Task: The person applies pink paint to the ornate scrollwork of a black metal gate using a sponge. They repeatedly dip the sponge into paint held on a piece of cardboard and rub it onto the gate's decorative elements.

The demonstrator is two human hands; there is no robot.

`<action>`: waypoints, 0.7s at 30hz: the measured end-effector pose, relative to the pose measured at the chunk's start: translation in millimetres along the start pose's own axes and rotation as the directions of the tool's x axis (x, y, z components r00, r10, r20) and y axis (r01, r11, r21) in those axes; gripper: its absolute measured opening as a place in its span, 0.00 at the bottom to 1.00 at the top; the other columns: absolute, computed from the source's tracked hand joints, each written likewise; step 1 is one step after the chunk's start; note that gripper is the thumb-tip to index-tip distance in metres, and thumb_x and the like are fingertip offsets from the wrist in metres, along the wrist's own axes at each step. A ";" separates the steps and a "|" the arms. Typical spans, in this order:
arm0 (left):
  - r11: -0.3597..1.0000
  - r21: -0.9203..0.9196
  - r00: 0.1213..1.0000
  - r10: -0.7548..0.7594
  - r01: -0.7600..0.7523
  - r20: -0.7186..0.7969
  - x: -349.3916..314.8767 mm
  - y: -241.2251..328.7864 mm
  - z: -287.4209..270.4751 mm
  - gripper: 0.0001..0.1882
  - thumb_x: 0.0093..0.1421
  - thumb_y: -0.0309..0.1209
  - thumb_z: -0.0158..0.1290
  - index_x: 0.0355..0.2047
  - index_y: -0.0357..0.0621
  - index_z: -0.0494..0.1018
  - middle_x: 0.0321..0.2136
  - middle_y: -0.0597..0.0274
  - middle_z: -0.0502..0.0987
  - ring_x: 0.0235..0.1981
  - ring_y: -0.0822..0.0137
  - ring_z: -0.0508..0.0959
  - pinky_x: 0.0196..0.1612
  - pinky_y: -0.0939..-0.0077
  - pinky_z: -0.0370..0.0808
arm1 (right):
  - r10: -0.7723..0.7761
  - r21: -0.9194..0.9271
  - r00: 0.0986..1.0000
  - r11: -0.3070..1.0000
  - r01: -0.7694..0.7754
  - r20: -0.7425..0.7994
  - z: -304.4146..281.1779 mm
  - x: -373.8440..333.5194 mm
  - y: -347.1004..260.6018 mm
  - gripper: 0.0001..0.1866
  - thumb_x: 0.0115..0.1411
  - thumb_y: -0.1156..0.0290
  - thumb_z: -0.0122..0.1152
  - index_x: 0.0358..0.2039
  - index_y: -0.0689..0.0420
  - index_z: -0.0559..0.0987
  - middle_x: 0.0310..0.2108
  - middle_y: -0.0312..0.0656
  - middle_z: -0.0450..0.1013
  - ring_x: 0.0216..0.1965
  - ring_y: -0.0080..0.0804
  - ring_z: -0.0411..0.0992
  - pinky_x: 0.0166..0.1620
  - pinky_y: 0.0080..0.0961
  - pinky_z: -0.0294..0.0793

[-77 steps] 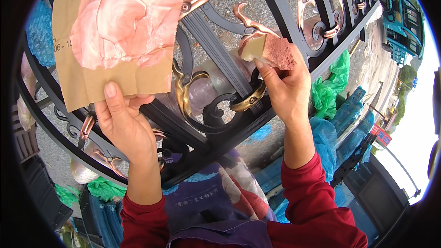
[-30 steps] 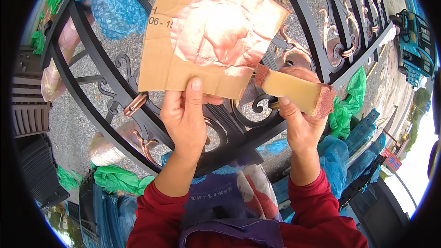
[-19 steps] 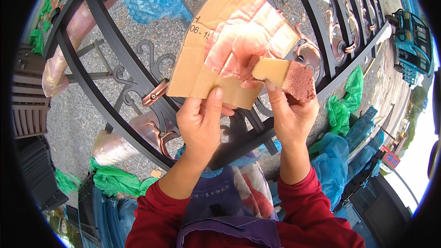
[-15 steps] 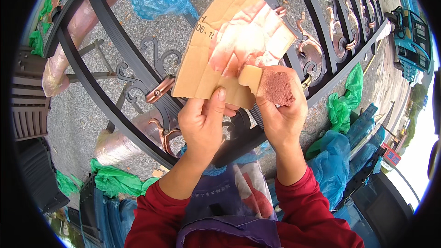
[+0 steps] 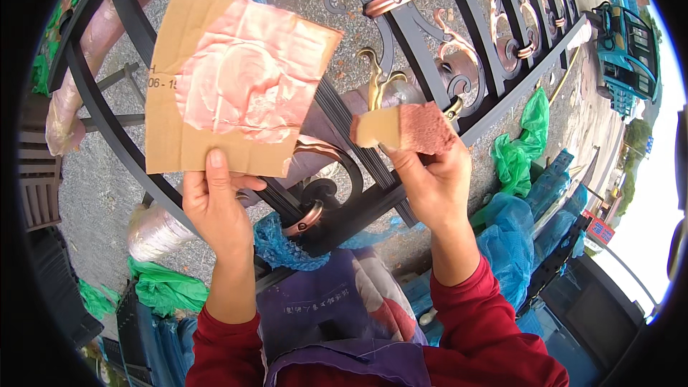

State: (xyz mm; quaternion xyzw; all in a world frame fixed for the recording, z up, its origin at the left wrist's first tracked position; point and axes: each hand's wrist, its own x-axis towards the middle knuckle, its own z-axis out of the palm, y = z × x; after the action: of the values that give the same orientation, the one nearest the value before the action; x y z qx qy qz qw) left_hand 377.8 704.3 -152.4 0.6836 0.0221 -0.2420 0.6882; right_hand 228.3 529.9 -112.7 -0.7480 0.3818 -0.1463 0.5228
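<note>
My left hand (image 5: 221, 213) pinches the lower edge of a square of brown cardboard (image 5: 163, 140), thumb in front and fingers behind. Wet-looking pinkish, coppery paint (image 5: 240, 82) is smeared across its face. In my right hand (image 5: 435, 190) is a sponge (image 5: 424, 129), part yellowish and part stained reddish brown, held apart from the cardboard. Both hands are above a black metal gate panel (image 5: 523, 80) with scrollwork. Several of its collars, such as a copper-coloured collar (image 5: 389, 1), stand out. Close to the sponge, a leaf ornament (image 5: 378, 79) looks gold.
Blue bubble wrap (image 5: 287, 247) wraps the gate's near end. Plastic-wrapped rolls (image 5: 89, 64) lie beneath the gate at left. Green netting (image 5: 523, 143) and blue sheeting (image 5: 505, 244) are on the right, with a teal vehicle (image 5: 631, 64) farther off.
My left hand has carried the cardboard leftward, away from the sponge. The sponge, earlier against the cardboard's lower right, is now separate and turned slightly, still in my right hand.
</note>
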 end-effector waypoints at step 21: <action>0.975 -0.080 0.929 0.172 -0.208 -0.326 17.4 -23.6 -93.7 0.18 0.68 0.35 0.50 0.50 0.32 0.67 0.31 0.56 0.79 0.24 0.71 0.77 0.28 0.80 0.74 | -0.262 -0.420 0.937 0.842 0.338 0.230 -21.7 69.9 17.2 0.14 0.53 0.83 0.59 0.41 0.62 0.77 0.34 0.46 0.71 0.26 0.38 0.70 0.32 0.29 0.69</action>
State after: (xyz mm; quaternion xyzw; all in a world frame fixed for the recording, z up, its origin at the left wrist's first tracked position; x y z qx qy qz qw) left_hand 412.7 789.4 -186.7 0.6724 0.0799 -0.0594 0.7335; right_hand 254.2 461.9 -131.7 -0.9089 0.2389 -0.0715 0.3342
